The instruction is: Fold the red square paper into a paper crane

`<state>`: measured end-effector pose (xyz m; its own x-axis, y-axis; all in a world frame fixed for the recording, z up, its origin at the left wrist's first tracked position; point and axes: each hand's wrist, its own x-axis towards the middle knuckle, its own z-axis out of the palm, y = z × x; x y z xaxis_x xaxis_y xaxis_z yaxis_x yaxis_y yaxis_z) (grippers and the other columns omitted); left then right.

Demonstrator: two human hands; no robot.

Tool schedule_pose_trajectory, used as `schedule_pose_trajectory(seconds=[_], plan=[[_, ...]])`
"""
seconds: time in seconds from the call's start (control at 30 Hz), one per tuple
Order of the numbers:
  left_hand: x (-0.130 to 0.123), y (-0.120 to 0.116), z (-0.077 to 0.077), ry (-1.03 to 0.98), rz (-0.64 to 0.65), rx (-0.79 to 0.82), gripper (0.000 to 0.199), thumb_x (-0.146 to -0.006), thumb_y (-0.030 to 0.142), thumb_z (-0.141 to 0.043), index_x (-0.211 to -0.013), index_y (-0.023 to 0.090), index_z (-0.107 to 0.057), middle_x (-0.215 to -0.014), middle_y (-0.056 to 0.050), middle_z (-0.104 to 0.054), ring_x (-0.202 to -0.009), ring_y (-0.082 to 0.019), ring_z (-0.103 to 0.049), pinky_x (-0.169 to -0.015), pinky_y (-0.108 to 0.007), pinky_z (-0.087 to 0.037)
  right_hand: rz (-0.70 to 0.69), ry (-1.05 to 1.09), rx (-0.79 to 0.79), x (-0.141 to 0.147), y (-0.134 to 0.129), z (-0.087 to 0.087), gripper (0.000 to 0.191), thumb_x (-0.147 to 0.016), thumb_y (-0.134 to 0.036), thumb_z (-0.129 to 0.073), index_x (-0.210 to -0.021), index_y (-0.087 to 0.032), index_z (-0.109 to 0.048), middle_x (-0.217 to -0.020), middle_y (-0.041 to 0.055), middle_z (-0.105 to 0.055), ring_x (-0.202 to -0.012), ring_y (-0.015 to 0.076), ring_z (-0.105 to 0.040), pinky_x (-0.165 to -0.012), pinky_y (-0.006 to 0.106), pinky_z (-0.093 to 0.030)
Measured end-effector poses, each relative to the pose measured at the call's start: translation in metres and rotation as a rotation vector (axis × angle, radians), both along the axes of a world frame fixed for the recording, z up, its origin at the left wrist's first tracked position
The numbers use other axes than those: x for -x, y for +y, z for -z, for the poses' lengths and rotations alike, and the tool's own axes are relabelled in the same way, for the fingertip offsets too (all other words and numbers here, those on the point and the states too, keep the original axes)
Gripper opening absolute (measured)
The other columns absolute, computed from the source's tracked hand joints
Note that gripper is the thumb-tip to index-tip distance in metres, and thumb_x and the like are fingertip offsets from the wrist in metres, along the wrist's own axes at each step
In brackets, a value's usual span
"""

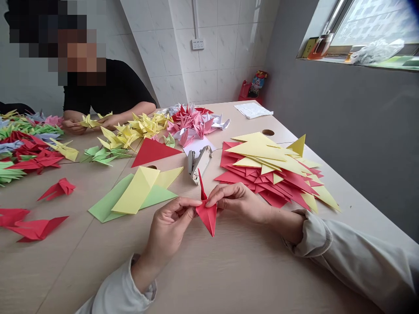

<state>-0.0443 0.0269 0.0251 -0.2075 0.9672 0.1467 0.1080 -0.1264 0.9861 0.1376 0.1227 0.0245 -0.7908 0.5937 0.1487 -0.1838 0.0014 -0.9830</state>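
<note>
Pinching a red folded-paper origami crane [207,216] over a pale wood-grain table [248,270]: left hand [166,231] and right hand [237,201] grip opposite sides. Paper light, crease-stiff, easily crushed; best held at the folded body, not the thin point.

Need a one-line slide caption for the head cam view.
Left hand and right hand pinch a red origami crane beside a stapler and stacked red and yellow paper triangles.

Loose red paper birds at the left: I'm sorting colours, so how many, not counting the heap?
3: one red paper bird alone nearer the heap, a second bird at the picture's left edge, a third bird just right of it. Others may be hidden.
</note>
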Motion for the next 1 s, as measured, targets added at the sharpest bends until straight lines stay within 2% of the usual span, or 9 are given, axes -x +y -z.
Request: schedule_pose_trajectory(seconds=[0.13, 0.27, 0.4, 0.5, 0.63, 0.73, 0.87, 1.0], plan=[[0.001, -0.004, -0.001, 0.033, 0.02, -0.005, 0.011, -0.083, 0.019, -0.064, -0.086, 0.023, -0.073, -0.083, 0.0, -0.073, -0.079, -0.013, -0.065, -0.074, -0.021, -0.051, 0.019, 0.013, -0.126, -0.002, -0.003, -0.004, 0.019, -0.087, -0.015, -0.057, -0.088, -0.019, -0.076, -0.091, 0.0057, -0.066, -0.08, 0.0131, -0.062, -0.072, 0.027, -0.052], [-0.003, -0.005, -0.005, 0.008, 0.041, 0.028, 0.013, -0.086, 0.027, -0.062, -0.096, 0.023, -0.07, -0.091, 0.0, -0.072, -0.083, -0.013, -0.065, -0.077, -0.022, -0.052, 0.069, 0.03, -0.243, -0.002, -0.007, -0.004, 0.021, -0.089, -0.014, -0.054, -0.088, -0.019, -0.075, -0.092, 0.0068, -0.065, -0.078, 0.0135, -0.063, -0.07, 0.027, -0.054], [-0.005, -0.002, -0.005, 0.013, 0.017, 0.109, 0.01, -0.08, 0.029, -0.069, -0.084, 0.019, -0.069, -0.079, 0.0, -0.071, -0.072, -0.011, -0.063, -0.067, -0.018, -0.051, 0.069, 0.014, -0.319, -0.002, -0.008, -0.003, 0.023, -0.088, -0.011, -0.053, -0.087, -0.018, -0.075, -0.092, 0.0072, -0.064, -0.075, 0.0125, -0.062, -0.067, 0.024, -0.053], [-0.004, -0.001, -0.003, 0.022, 0.032, 0.151, 0.013, -0.079, 0.03, -0.07, -0.078, 0.017, -0.069, -0.073, -0.001, -0.07, -0.067, -0.011, -0.062, -0.063, -0.019, -0.051, 0.037, -0.001, -0.282, -0.001, -0.009, -0.003, 0.023, -0.089, -0.016, -0.052, -0.088, -0.017, -0.074, -0.092, 0.007, -0.064, -0.077, 0.0129, -0.062, -0.068, 0.024, -0.053], [-0.002, 0.0, -0.001, 0.011, -0.023, 0.127, 0.014, -0.077, 0.03, -0.071, -0.076, 0.017, -0.068, -0.07, 0.0, -0.07, -0.065, -0.011, -0.062, -0.063, -0.019, -0.05, 0.081, -0.059, -0.08, 0.001, -0.012, -0.004, 0.023, -0.09, -0.03, -0.055, -0.106, -0.018, -0.067, -0.092, 0.0052, -0.065, -0.078, 0.0138, -0.061, -0.071, 0.028, -0.052], [-0.002, -0.001, -0.001, 0.041, -0.05, 0.111, 0.013, -0.077, 0.029, -0.072, -0.075, 0.018, -0.067, -0.069, 0.001, -0.069, -0.065, -0.01, -0.061, -0.062, -0.018, -0.05, 0.127, -0.152, -0.056, 0.003, -0.015, -0.002, 0.026, -0.084, -0.037, -0.065, -0.097, -0.015, -0.067, -0.084, 0.0041, -0.065, -0.073, 0.0137, -0.058, -0.066, 0.026, -0.049], [-0.005, -0.003, -0.001, 0.055, -0.059, 0.095, 0.012, -0.075, 0.027, -0.073, -0.072, 0.018, -0.065, -0.067, 0.003, -0.067, -0.063, -0.01, -0.061, -0.061, -0.017, -0.049, 0.135, -0.19, -0.076, 0.003, -0.016, 0.002, 0.029, -0.084, -0.041, -0.063, -0.085, -0.013, -0.068, -0.072, 0.0026, -0.062, -0.065, 0.0126, -0.055, -0.06, 0.025, -0.045], [-0.008, -0.004, 0.003, 0.063, -0.007, 0.153, 0.015, -0.072, 0.027, -0.075, -0.077, 0.018, -0.064, -0.072, 0.002, -0.067, -0.067, -0.012, -0.061, -0.063, -0.02, -0.049, 0.153, -0.187, -0.095, 0.003, -0.018, 0.003, 0.026, -0.085, -0.039, -0.063, -0.081, -0.014, -0.067, -0.071, 0.0026, -0.062, -0.065, 0.0129, -0.055, -0.059, 0.024, -0.043]])
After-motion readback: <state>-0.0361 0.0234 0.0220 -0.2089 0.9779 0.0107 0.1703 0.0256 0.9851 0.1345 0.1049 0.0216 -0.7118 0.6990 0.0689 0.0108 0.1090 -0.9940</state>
